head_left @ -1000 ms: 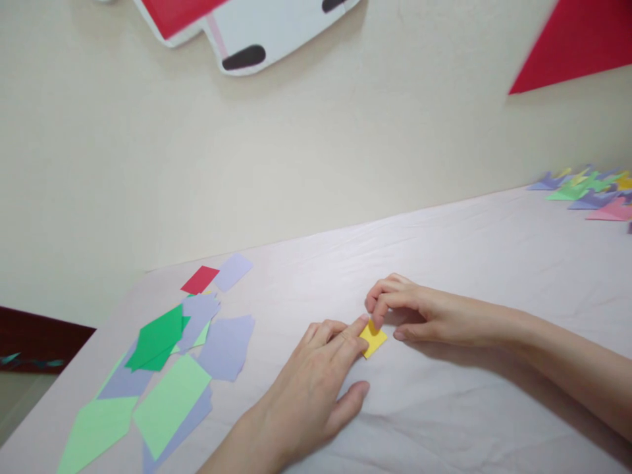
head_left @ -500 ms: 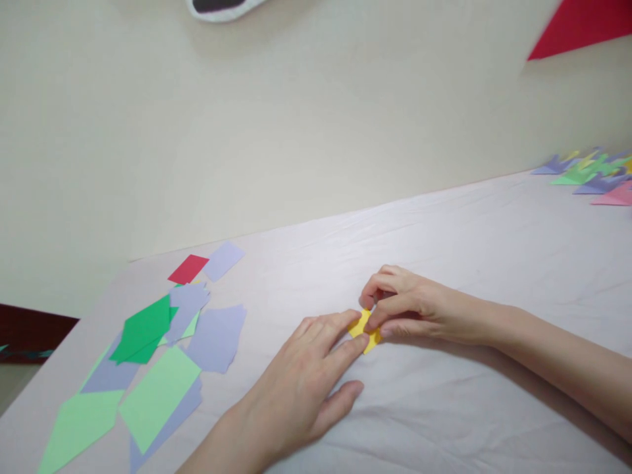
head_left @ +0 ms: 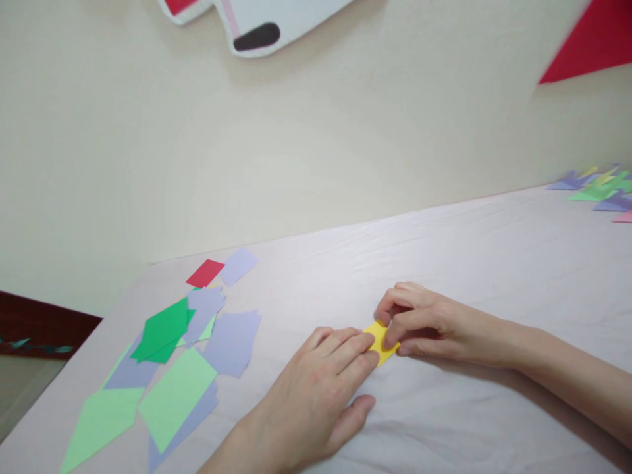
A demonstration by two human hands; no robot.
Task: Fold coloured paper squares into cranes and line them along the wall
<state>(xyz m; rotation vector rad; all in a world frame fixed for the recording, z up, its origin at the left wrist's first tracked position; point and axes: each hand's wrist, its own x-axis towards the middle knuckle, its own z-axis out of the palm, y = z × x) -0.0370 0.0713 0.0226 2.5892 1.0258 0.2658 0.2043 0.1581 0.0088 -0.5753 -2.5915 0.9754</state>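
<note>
A small folded yellow paper lies on the white cloth-covered table, between my two hands. My left hand lies flat with its fingers stretched out, the fingertips pressing on the paper's left edge. My right hand comes in from the right with its fingers curled and pinched onto the paper's right side. Most of the paper is hidden under the fingers.
Loose sheets lie at the left: dark green, light green, lilac and red. Folded coloured paper pieces sit at the far right by the cream wall. The table's left edge drops off near the sheets.
Both hands have stayed on the yellow paper; my right fingers have shifted over it and less of the paper shows. The view has shifted slightly.
</note>
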